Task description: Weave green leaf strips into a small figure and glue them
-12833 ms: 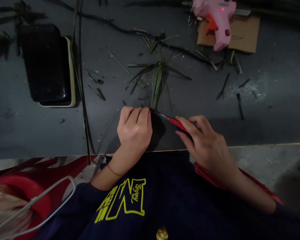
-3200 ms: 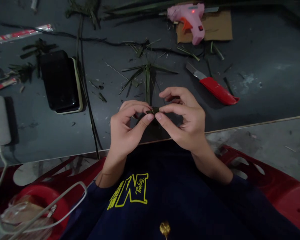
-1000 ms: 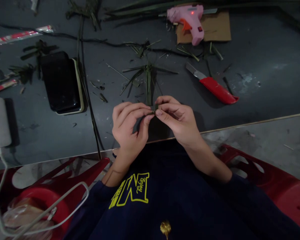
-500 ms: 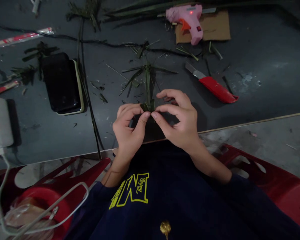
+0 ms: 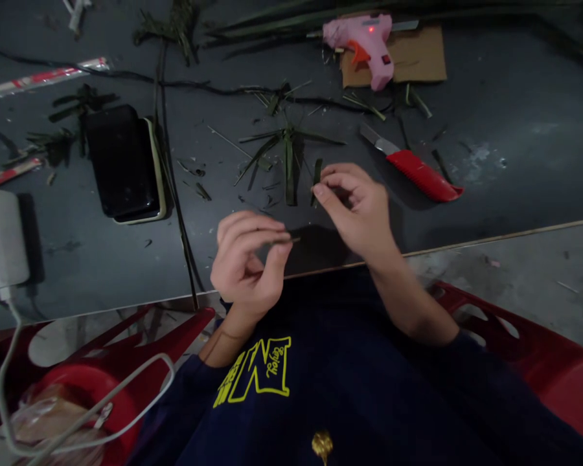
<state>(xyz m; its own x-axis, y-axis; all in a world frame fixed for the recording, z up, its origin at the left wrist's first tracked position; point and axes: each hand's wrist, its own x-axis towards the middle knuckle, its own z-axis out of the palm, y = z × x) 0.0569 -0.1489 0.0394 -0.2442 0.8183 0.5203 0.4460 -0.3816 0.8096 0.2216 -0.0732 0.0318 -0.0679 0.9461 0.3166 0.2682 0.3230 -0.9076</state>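
My right hand (image 5: pixel 357 204) pinches a short dark green leaf strip (image 5: pixel 317 173) upright between thumb and fingertips. My left hand (image 5: pixel 250 259), lower and nearer the table edge, is closed in a pinch on a thin leaf piece (image 5: pixel 295 240), of which only a small end sticks out. Beyond both hands, a figure of folded green leaf (image 5: pixel 287 165) lies on the table with thin legs spread to the sides. A red-handled utility knife (image 5: pixel 422 173) lies to the right of my right hand, its blade pointing up and left.
A pink glue gun (image 5: pixel 381 55) with a lit red light rests on cardboard (image 5: pixel 422 55). Stacked phones (image 5: pixel 121 162) and a white charger (image 5: pixel 2 239) with a cable are at left. Leaf scraps (image 5: pixel 201 191) and a black cord (image 5: pixel 199 85) cross the table. Red chairs (image 5: pixel 539 362) stand below.
My hands have moved apart. The right went up with one leaf strip, and the left dropped lower and turned with a thin piece. The leaf figure stays on the table.
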